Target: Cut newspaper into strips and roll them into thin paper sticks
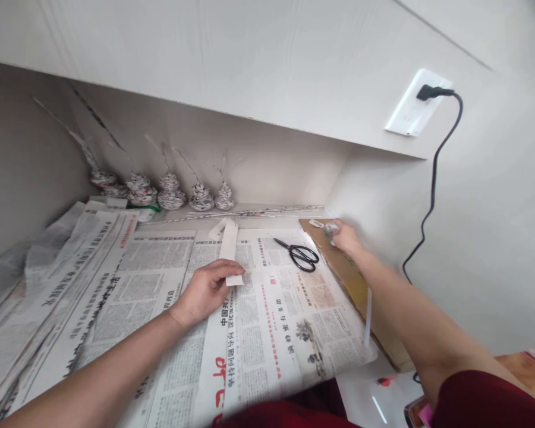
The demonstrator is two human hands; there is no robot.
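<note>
Paper strip (229, 245), pale and narrow, sits pinched in your left hand (207, 291); your right hand (346, 238) grips 1 small, blurry thing (330, 229).

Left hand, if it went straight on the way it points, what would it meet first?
Probably the black, loop-handled scissors on the printed newspaper, though the left hand might pass above them.
</note>
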